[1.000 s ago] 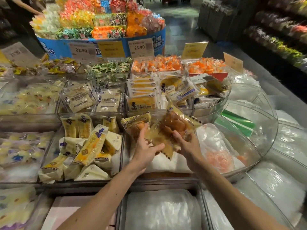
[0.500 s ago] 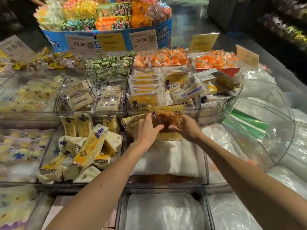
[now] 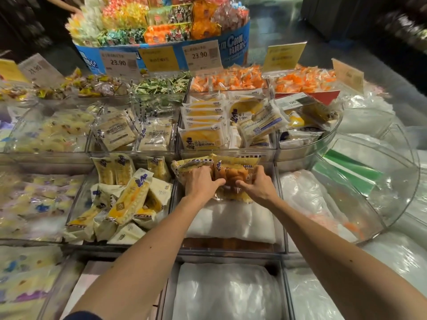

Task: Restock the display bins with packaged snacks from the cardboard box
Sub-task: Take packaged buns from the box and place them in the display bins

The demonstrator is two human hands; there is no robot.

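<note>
Two yellow snack packets with brown buns inside stand at the back of a clear display bin [image 3: 280, 218] lined with white padding. My left hand [image 3: 201, 183] grips the left packet [image 3: 184, 168] and the left edge of the right packet [image 3: 233, 172]. My right hand [image 3: 257, 187] pinches the right packet's other side. Both packets stand upright against the bin's far wall. The cardboard box is out of view.
A bin of yellow-and-white sandwich packets [image 3: 124, 199] lies to the left. Full bins of white and yellow packets [image 3: 208, 121] sit behind. Curved clear bins [image 3: 369, 181] with plastic liners are on the right. Price signs [image 3: 117, 63] and a candy display [image 3: 161, 21] stand at the back.
Both hands carried the bun packet forward and down into the bin, turning it upright beside the other packet. The view moved closer to the bins.
</note>
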